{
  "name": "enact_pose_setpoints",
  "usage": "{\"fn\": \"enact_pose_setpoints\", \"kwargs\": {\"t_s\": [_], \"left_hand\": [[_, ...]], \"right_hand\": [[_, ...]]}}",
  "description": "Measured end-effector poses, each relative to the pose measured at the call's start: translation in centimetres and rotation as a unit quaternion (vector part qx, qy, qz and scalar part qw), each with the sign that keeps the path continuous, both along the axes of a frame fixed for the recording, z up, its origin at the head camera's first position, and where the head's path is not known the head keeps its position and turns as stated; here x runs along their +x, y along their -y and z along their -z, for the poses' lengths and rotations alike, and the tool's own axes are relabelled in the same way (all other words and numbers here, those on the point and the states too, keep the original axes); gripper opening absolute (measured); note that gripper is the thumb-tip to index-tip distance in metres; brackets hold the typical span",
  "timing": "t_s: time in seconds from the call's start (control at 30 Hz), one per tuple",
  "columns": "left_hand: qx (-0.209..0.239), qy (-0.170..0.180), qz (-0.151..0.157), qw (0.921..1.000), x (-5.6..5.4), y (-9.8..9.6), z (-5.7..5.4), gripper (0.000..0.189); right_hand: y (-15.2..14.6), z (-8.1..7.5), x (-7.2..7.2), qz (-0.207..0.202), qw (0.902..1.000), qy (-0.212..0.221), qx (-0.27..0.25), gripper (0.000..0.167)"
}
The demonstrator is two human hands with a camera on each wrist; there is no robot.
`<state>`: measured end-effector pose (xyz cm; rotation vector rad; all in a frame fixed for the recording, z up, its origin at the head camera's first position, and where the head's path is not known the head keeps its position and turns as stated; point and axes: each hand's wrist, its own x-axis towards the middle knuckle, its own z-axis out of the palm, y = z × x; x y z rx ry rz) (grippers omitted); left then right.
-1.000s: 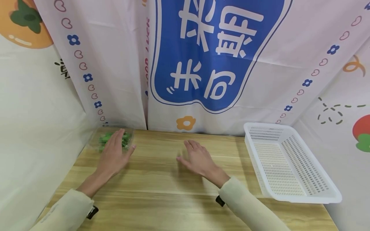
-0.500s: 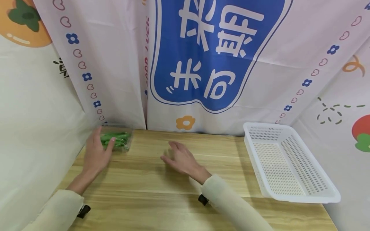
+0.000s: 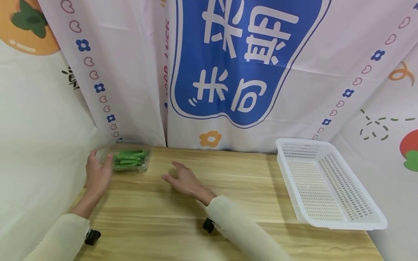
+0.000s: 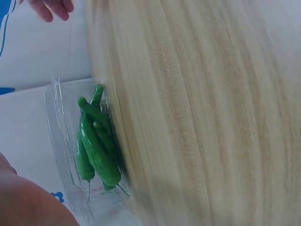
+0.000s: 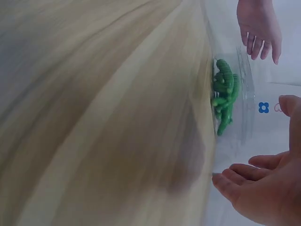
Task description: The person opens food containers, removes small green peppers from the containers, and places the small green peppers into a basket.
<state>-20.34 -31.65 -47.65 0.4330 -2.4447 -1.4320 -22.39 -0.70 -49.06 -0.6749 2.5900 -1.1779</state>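
A clear plastic box sits at the back left of the table, with several long green peppers inside it. My left hand is at the box's left side, thumb and fingers spread, fingertips right by its wall. To the right of the box and apart from it, my right hand hovers above the wood with its fingers extended toward it. In the right wrist view, the peppers lie between the two hands, and the palm of my right hand faces the box. Both hands hold nothing.
A white perforated plastic basket stands at the right of the wooden table. Printed cloth hangs right behind the table's back edge and along both sides.
My left hand has moved from over the peppers to the box's left side, uncovering them. My right hand has moved left across the table toward the box.
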Motion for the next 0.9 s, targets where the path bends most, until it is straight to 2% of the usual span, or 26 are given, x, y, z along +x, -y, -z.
{"fn": "enact_pose_setpoints", "kwargs": {"t_s": [0.23, 0.43, 0.7, 0.9], "left_hand": [[0.082, 0.046, 0.008, 0.9956, 0.1, 0.9, -0.1, 0.088], [0.162, 0.087, 0.027, 0.9825, 0.1, 1.4, 0.3, 0.087], [0.216, 0.092, 0.012, 0.972, -0.4, 2.0, 0.7, 0.087], [0.234, 0.104, 0.017, 0.9666, -0.8, 2.7, 0.4, 0.085]], "right_hand": [[3.3, 1.2, -0.5, 0.033, 0.997, 0.047, -0.052, 0.079], [5.7, 2.5, -0.4, 0.05, 0.9951, 0.059, -0.061, 0.081], [7.2, 2.7, -0.6, 0.062, 0.9922, 0.069, -0.083, 0.081], [7.9, 2.2, -1.4, 0.07, 0.9889, 0.091, -0.095, 0.083]]}}
